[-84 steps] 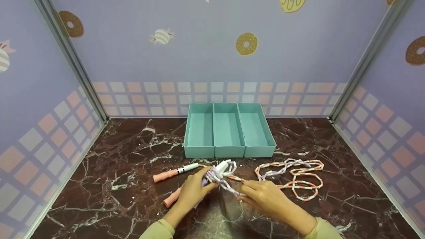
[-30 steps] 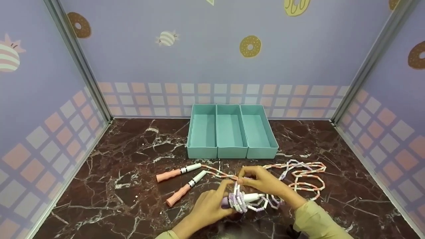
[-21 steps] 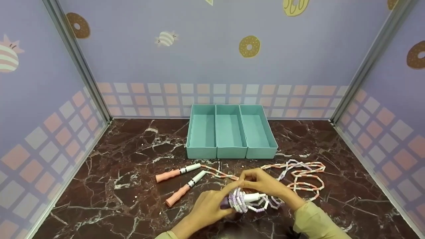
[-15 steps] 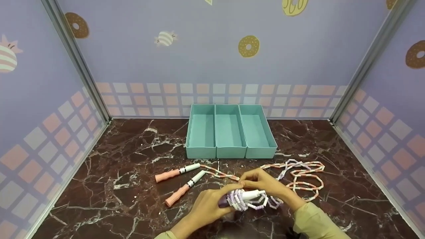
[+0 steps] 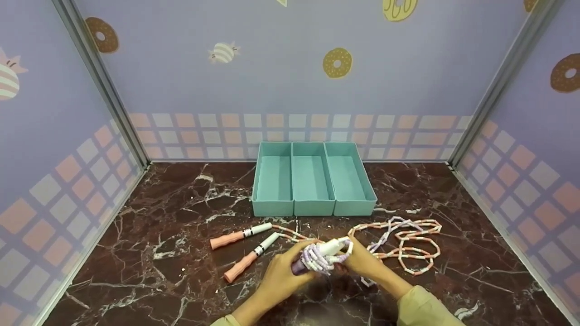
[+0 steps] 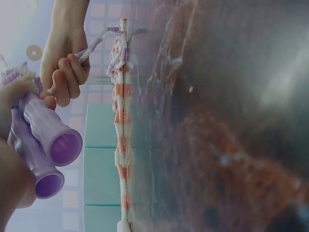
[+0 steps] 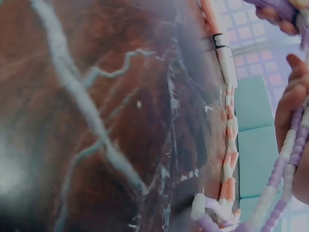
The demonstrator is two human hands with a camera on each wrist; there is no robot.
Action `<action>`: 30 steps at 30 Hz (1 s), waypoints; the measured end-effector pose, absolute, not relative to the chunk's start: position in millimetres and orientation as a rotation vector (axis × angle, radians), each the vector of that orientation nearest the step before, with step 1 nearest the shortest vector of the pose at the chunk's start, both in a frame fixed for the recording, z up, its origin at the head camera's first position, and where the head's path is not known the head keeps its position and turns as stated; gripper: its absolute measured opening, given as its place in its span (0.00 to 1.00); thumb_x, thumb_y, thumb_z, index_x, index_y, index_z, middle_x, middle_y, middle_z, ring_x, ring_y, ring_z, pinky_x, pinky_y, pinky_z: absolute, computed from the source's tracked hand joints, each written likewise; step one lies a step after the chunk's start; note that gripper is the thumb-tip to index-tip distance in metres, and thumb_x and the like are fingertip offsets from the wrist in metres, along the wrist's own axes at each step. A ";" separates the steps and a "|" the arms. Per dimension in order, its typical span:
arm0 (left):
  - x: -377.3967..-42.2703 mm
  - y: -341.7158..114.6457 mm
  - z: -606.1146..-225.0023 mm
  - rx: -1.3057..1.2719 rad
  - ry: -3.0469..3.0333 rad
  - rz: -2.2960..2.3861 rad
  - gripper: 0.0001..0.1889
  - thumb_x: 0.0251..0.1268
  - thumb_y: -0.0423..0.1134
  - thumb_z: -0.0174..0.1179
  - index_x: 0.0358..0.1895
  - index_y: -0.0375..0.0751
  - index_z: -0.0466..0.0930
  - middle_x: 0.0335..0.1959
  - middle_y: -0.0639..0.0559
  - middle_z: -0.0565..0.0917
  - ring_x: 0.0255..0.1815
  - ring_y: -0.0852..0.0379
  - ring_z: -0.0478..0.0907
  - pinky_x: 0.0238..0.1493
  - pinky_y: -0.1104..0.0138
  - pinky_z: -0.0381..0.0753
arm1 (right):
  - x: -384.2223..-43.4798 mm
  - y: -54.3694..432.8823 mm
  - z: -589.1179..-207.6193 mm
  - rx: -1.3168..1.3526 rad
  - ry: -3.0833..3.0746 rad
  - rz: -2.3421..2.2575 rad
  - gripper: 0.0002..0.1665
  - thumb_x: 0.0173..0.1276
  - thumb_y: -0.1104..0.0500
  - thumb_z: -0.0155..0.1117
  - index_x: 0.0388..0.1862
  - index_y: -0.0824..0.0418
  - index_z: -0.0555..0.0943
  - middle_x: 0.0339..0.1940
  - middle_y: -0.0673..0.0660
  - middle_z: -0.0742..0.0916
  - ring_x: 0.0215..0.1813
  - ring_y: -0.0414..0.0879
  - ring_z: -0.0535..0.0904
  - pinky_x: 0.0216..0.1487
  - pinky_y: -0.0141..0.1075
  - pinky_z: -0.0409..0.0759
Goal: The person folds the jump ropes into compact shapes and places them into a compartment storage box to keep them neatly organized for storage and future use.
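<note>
My left hand (image 5: 282,272) grips a purple jump rope by its two handles (image 6: 53,128), held side by side with their hollow ends facing the left wrist camera. Purple and white beaded cord (image 5: 317,259) is wound several times around the handles' middle, and the white tips stick out towards the right. My right hand (image 5: 366,261), partly hidden behind those tips in the head view, holds the cord; in the left wrist view its fingers (image 6: 67,79) curl round it. From there the loose purple cord (image 7: 285,169) runs down to the table on the right.
An orange jump rope lies on the dark marbled table, its two handles (image 5: 247,267) at left and its beaded cord (image 5: 419,238) looped at right, with purple cord crossing it. Behind stands a teal three-compartment organizer (image 5: 314,208). Patterned walls enclose the table.
The wound handles have moved from over the orange handles towards the right, then tilted tips-up. The cord loop pulled up a second ago now lies around the bundle. My right hand has shifted behind the tips.
</note>
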State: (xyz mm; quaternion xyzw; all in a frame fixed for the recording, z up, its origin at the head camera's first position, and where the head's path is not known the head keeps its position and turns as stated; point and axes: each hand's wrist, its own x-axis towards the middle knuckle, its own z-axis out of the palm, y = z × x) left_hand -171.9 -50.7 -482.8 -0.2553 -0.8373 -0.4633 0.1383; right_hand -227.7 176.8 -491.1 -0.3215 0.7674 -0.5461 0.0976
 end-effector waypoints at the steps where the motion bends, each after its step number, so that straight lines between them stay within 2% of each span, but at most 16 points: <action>1: -171.8 -50.8 -482.4 -0.707 -2.427 -1.389 0.34 0.48 0.35 0.73 0.63 0.54 0.76 0.52 0.51 0.88 0.43 0.59 0.86 0.51 0.65 0.84 | -226.1 175.5 -490.4 -0.939 2.321 -1.569 0.12 0.71 0.67 0.56 0.30 0.75 0.78 0.12 0.65 0.77 0.15 0.29 0.69 0.16 0.23 0.68; 3: -172.7 -51.7 -480.9 -0.640 -2.435 -1.480 0.32 0.48 0.33 0.71 0.63 0.50 0.77 0.53 0.51 0.87 0.48 0.57 0.85 0.54 0.65 0.83 | -224.1 174.1 -489.8 -0.994 2.444 -1.461 0.14 0.71 0.68 0.56 0.24 0.72 0.77 0.11 0.64 0.76 0.16 0.28 0.66 0.17 0.23 0.66; 5: -174.4 -53.3 -478.7 -0.565 -2.438 -1.562 0.31 0.49 0.34 0.71 0.62 0.47 0.77 0.54 0.49 0.87 0.52 0.55 0.84 0.57 0.66 0.81 | -222.2 174.1 -489.1 -1.089 2.532 -1.355 0.14 0.73 0.66 0.55 0.25 0.68 0.79 0.12 0.62 0.78 0.17 0.26 0.66 0.18 0.22 0.67; 7: -176.7 -55.4 -476.6 -0.505 -2.422 -1.641 0.30 0.51 0.35 0.71 0.62 0.42 0.77 0.54 0.45 0.86 0.52 0.53 0.84 0.55 0.68 0.82 | -220.7 174.6 -489.0 -1.215 2.592 -1.246 0.13 0.74 0.62 0.57 0.30 0.64 0.83 0.16 0.58 0.81 0.20 0.25 0.67 0.21 0.20 0.68; 9: -178.4 -57.6 -474.3 -0.464 -2.395 -1.722 0.30 0.52 0.37 0.72 0.62 0.37 0.76 0.54 0.42 0.86 0.51 0.52 0.84 0.51 0.70 0.83 | -218.8 175.3 -489.3 -1.303 2.603 -1.180 0.10 0.74 0.57 0.59 0.43 0.59 0.85 0.19 0.54 0.83 0.22 0.24 0.67 0.23 0.19 0.69; 12: -179.8 -59.9 -472.4 -0.444 -2.349 -1.823 0.31 0.53 0.37 0.73 0.61 0.32 0.76 0.54 0.37 0.84 0.51 0.49 0.84 0.46 0.72 0.85 | -216.0 175.9 -489.5 -1.377 2.620 -1.129 0.15 0.74 0.56 0.59 0.55 0.57 0.83 0.21 0.50 0.83 0.23 0.23 0.67 0.24 0.16 0.69; 14: -179.9 -60.3 -471.5 -0.443 -2.344 -1.827 0.31 0.53 0.38 0.73 0.61 0.32 0.76 0.55 0.36 0.84 0.52 0.48 0.83 0.46 0.73 0.85 | -214.9 175.9 -489.1 -1.394 2.628 -1.138 0.13 0.74 0.59 0.58 0.52 0.58 0.84 0.19 0.50 0.82 0.22 0.23 0.66 0.22 0.15 0.66; 19: -180.2 -59.1 -470.3 -0.420 -2.378 -1.699 0.31 0.52 0.40 0.74 0.61 0.34 0.77 0.54 0.38 0.84 0.53 0.46 0.83 0.50 0.69 0.85 | -213.1 174.9 -485.0 -1.423 2.701 -1.112 0.06 0.70 0.65 0.59 0.36 0.59 0.83 0.19 0.49 0.80 0.24 0.26 0.65 0.25 0.15 0.64; 24: -181.0 -57.3 -465.0 -0.386 -2.405 -1.566 0.29 0.52 0.43 0.74 0.59 0.39 0.79 0.53 0.42 0.86 0.53 0.49 0.84 0.57 0.62 0.82 | -209.5 172.9 -473.7 -1.318 2.816 -0.995 0.07 0.63 0.67 0.59 0.34 0.58 0.83 0.19 0.47 0.81 0.23 0.28 0.66 0.26 0.19 0.66; 27: -180.2 -56.5 -458.2 -0.390 -2.376 -1.570 0.28 0.53 0.41 0.73 0.59 0.39 0.79 0.53 0.41 0.86 0.54 0.49 0.84 0.57 0.61 0.83 | -208.6 171.0 -465.8 -1.253 2.878 -0.909 0.06 0.62 0.67 0.58 0.31 0.57 0.80 0.21 0.48 0.82 0.24 0.29 0.66 0.26 0.23 0.67; 30: -179.1 -56.2 -450.3 -0.382 -2.353 -1.572 0.28 0.52 0.40 0.73 0.59 0.40 0.79 0.53 0.42 0.86 0.53 0.50 0.84 0.57 0.62 0.83 | -209.1 169.7 -460.2 -1.216 2.931 -0.860 0.08 0.63 0.67 0.57 0.26 0.56 0.75 0.22 0.47 0.78 0.26 0.32 0.65 0.27 0.25 0.67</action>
